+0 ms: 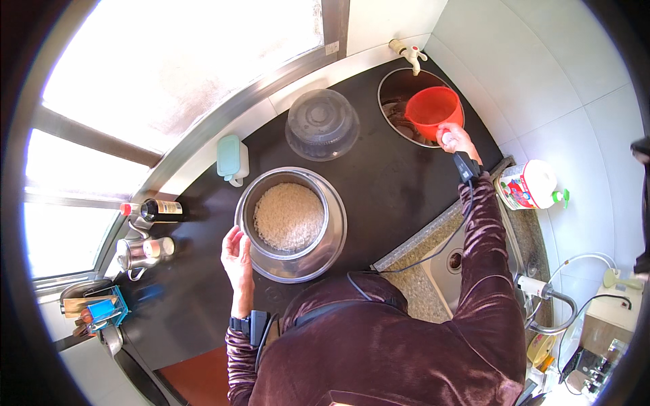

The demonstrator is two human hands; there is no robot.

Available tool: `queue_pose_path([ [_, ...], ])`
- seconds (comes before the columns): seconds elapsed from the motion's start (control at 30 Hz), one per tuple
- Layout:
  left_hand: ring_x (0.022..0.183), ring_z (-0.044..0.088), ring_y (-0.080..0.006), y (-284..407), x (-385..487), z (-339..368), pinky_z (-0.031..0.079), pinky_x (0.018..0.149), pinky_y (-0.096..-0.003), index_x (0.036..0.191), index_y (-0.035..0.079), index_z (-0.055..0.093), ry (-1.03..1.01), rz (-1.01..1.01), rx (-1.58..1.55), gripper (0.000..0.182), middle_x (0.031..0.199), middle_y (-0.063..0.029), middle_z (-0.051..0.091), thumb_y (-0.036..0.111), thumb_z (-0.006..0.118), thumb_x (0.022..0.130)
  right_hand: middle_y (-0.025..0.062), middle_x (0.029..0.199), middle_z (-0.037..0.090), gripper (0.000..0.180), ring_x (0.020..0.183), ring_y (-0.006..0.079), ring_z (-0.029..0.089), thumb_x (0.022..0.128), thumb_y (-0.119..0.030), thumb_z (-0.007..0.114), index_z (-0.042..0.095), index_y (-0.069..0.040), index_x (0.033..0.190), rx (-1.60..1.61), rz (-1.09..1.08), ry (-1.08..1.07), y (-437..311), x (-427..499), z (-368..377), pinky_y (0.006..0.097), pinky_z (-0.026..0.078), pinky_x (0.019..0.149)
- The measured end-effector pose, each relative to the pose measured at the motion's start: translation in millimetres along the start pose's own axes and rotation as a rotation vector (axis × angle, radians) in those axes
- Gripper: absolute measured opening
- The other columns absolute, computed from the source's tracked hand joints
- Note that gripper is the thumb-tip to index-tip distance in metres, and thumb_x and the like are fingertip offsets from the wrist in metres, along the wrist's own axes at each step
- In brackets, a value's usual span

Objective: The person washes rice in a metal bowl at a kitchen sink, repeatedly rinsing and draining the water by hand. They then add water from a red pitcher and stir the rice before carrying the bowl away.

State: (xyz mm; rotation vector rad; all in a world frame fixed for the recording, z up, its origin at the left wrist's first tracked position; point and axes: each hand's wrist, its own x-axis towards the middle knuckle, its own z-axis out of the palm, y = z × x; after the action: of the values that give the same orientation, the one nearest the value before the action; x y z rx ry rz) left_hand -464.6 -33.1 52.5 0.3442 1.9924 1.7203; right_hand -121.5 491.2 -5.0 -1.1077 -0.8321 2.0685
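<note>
A metal pot (246,213) holding white rice (289,215) sits inside a wider steel basin (332,243) on the dark countertop. My left hand (238,256) is at the left rim of these vessels, fingers slightly bent; whether they touch the rim I cannot tell. At the far right, my right hand (454,139) grips a red plastic scoop (431,109) by its handle. The scoop is over the mouth of a large round container (393,111) below a white tap (414,55). Its inside looks dark, and the scoop hides part of it.
A glass bowl (322,124) lies upside down beyond the pot. Leftward stand a lidded plastic container (232,158), a dark sauce bottle (162,209) and a metal pitcher (137,252). To my right are a sink (439,274) and a pump bottle (530,185). A cable (431,261) hangs from my right wrist.
</note>
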Motion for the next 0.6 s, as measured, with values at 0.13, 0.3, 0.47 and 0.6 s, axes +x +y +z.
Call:
queue_pose_path([
  [0.13, 0.101, 0.056, -0.0147, 1.7, 6.4, 3.0, 0.044, 0.091, -0.0275, 0.121, 0.000, 0.054, 0.063, 0.045, -0.001, 0.035, 0.109, -0.0085, 0.060, 0.005, 0.062, 0.087, 0.0078, 0.062, 0.053, 0.011, 0.051, 0.0180, 0.055, 0.077, 0.001, 0.061, 0.050, -0.002, 0.076, 0.180, 0.176, 0.066, -29.3, -23.4, -8.3, 0.0253, 0.051, 0.046],
  [0.3, 0.102, 0.057, -0.0165, 6.2, 12.1, 12.4, 0.045, 0.091, -0.0280, 0.119, -0.001, 0.055, 0.009, 0.282, 0.076, 0.033, 0.110, -0.0104, 0.060, 0.005, 0.058, 0.087, 0.0076, 0.068, 0.058, 0.009, 0.054, 0.0151, 0.057, 0.081, -0.006, 0.060, 0.055, 0.001, 0.083, 0.096, 0.259, 0.029, -67.0, -100.4, 14.4, 0.0214, 0.047, 0.045],
  [0.47, 0.114, 0.051, -0.0185, 4.5, 16.3, 22.1, 0.039, 0.101, -0.0313, 0.127, 0.000, 0.048, -0.007, 0.305, 0.128, 0.044, 0.121, -0.0113, 0.054, -0.001, 0.056, 0.084, 0.0089, 0.079, 0.055, 0.023, 0.053, 0.0106, 0.048, 0.082, -0.002, 0.054, 0.050, 0.007, 0.103, 0.076, 0.340, -0.013, -78.3, -189.3, 68.2, 0.0200, 0.042, 0.042],
  [0.6, 0.125, 0.042, -0.0213, -10.6, 28.9, 22.7, 0.033, 0.106, -0.0356, 0.132, 0.001, 0.041, -0.101, 0.435, 0.162, 0.055, 0.131, -0.0133, 0.047, 0.001, 0.057, 0.079, 0.0063, 0.078, 0.048, 0.029, 0.052, 0.0076, 0.042, 0.082, 0.001, 0.049, 0.043, 0.007, 0.111, 0.071, 0.380, -0.126, -59.5, -252.0, 118.7, 0.0180, 0.037, 0.040],
])
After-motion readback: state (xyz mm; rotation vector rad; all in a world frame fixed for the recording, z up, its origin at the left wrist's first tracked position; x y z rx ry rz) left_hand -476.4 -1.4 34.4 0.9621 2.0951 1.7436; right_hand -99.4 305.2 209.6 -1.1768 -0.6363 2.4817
